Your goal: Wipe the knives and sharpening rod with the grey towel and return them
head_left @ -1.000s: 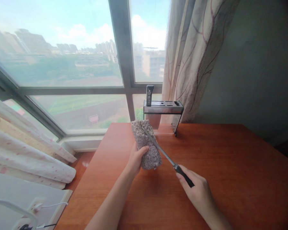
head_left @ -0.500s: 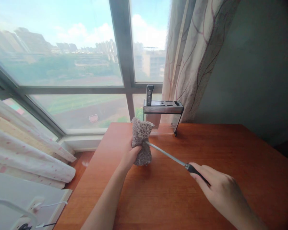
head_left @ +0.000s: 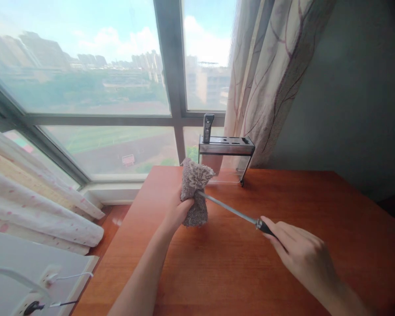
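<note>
While daylight pours through the window (head_left: 85, 79), a grey fluffy cloth (head_left: 193, 193) is held bunched in the left hand (head_left: 177, 211), fingers closed tightly around its middle, above the near-left part of the wooden table (head_left: 250, 272). A sharpening rod (head_left: 230, 210) is gripped by its black handle in the right hand (head_left: 303, 256) — the fist is closed on it — and its steel shaft is angled up and left, with the tip buried in the squeezed cloth. Both hands are raised just over the tabletop, well apart from each other, joined only by the rod. Behind the cloth, at the table's far edge, a metal knife rack (head_left: 226, 149) is seen standing upright — one dark handle (head_left: 208, 127) is slotted into its left end. A patterned curtain (head_left: 270, 79) is hung just to the right of the rack.
</note>
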### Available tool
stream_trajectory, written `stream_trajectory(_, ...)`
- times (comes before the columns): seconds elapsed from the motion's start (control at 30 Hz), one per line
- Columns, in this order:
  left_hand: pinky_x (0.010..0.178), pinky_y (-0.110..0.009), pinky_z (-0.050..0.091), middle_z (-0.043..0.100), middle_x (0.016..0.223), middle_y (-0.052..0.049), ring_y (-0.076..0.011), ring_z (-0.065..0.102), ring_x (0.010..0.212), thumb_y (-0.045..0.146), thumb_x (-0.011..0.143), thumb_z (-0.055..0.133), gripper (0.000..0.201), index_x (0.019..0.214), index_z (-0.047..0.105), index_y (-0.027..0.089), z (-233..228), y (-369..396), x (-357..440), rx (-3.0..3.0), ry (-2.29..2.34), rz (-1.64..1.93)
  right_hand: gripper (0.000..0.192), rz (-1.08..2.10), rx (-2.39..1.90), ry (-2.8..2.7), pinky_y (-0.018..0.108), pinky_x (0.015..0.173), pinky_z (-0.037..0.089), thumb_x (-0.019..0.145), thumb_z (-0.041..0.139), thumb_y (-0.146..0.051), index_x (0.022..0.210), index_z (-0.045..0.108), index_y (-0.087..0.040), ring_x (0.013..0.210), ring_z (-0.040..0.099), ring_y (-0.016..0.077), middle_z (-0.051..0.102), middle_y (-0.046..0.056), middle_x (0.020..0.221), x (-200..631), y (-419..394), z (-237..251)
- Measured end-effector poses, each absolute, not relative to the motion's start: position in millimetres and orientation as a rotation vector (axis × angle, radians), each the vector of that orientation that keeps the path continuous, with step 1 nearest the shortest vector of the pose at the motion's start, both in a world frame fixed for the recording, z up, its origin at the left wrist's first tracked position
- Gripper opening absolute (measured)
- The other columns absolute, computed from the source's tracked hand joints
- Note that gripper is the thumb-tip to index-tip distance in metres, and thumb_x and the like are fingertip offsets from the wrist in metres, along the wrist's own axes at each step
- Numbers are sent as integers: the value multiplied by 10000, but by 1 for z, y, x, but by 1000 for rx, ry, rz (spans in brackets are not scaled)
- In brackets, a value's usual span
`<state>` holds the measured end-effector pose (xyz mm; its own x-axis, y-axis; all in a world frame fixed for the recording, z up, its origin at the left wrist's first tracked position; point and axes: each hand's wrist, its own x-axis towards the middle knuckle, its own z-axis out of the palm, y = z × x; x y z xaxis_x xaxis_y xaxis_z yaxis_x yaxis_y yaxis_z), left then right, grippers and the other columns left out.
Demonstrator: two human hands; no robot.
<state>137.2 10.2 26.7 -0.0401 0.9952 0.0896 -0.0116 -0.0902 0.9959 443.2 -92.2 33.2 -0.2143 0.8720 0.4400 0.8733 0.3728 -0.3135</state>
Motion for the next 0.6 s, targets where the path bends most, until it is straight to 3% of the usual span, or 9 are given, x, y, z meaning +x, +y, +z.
stream_trajectory(0.1, 716, -300, 477, 658, 808, -19, -214, 598, 798, 156, 611, 541, 298, 890, 645, 149, 26, 11, 137, 1289, 1197, 1294, 300, -15, -1512, -2109, 296, 679, 449, 924, 536, -363, 1171, 682, -278, 681, 643, 188, 718, 43, 849, 442, -98, 40)
stream_trajectory(0.2, 717, -295, 473, 661, 829, -18, -212, 595, 804, 147, 601, 536, 331, 911, 652, 149, 26, 12, 137, 1336, 1181, 1286, 301, 537, -1568, -1972, 281, 706, 461, 919, 531, -415, 1077, 713, -235, 789, 643, 198, 709, 62, 898, 442, -96, 44)
stream_trajectory(0.27, 713, -293, 473, 662, 816, -14, -210, 595, 797, 142, 597, 535, 342, 917, 656, 149, 26, 13, 137, 1350, 1159, 1280, 342, 1021, -1615, -1761, 240, 570, 429, 893, 551, -479, 1002, 720, -203, 667, 591, 162, 659, 42, 736, 444, -92, 45)
stream_trajectory(0.33, 716, -296, 476, 662, 788, -11, -214, 597, 794, 147, 597, 551, 325, 904, 658, 148, 26, 12, 138, 1329, 1154, 1295, 378, 1473, -1590, -1475, 190, 417, 271, 866, 578, -521, 951, 705, -175, 478, 424, 85, 522, -18, 580, 444, -91, 42)
stream_trajectory(0.4, 722, -301, 479, 666, 781, -11, -218, 598, 796, 161, 597, 582, 307, 893, 660, 145, 25, 11, 138, 1278, 1157, 1333, 380, 1843, -1440, -1156, 176, 384, 137, 859, 594, -518, 958, 680, -162, 406, 256, 29, 429, -59, 560, 442, -94, 35)
stream_trajectory(0.5, 710, -300, 488, 679, 793, -11, -215, 604, 784, 170, 595, 617, 340, 931, 665, 145, 26, 8, 137, 1169, 1122, 1375, 334, 2177, -1151, -748, 159, 380, 112, 859, 622, -468, 988, 665, -163, 380, 168, -4, 385, -82, 573, 433, -107, 17)
stream_trajectory(0.6, 693, -312, 504, 686, 763, -17, -222, 620, 752, 173, 587, 650, 368, 953, 668, 142, 31, 3, 139, 1014, 1045, 1361, 326, 2308, -955, -545, 150, 366, 123, 856, 630, -467, 953, 672, -159, 356, 144, -9, 335, -97, 535, 422, -121, -2)
